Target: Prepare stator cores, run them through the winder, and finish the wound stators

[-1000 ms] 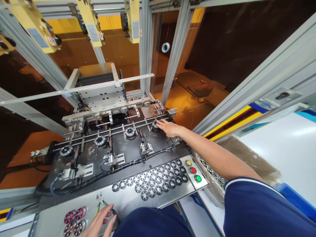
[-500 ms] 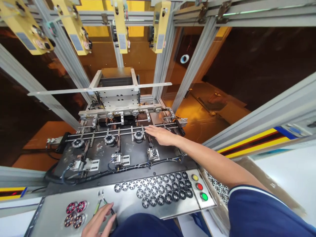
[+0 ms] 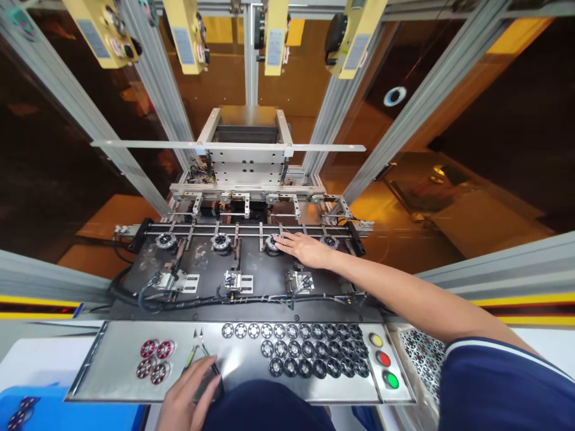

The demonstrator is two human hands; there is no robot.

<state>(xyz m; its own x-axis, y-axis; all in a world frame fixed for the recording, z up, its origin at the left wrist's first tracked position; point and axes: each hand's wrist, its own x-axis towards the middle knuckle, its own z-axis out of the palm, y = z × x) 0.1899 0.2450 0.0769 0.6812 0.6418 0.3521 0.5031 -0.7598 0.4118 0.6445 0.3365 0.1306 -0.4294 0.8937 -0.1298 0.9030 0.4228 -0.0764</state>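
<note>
My right hand (image 3: 309, 248) reaches over the machine bed with its fingers stretched out. The fingertips lie over the right edge of the third round stator-like part (image 3: 272, 242) in its holder; whether they press on it I cannot tell. Similar parts sit in the left holder (image 3: 166, 241), the second holder (image 3: 221, 242) and the right holder (image 3: 329, 242). My left hand (image 3: 191, 392) hovers low at the panel's front edge, thumb and fingers apart. Beside its fingertips lies a pair of green-handled cutters (image 3: 196, 347), jaws pointing away. A dark shape between thumb and fingers is unclear.
Rows of black ringed parts (image 3: 308, 348) cover the steel panel (image 3: 117, 341). Several copper-wound parts (image 3: 155, 361) lie left; yellow, red and green buttons (image 3: 392, 380) right. Yellow hanging units (image 3: 274, 39) and a metal bar (image 3: 242, 145) stand above. A blue bin (image 3: 90, 413) is lower left.
My view has shifted, bringing the right holder and blue bin into sight. My right hand has moved from beside the third part to over its edge. My left hand stays by the cutters.
</note>
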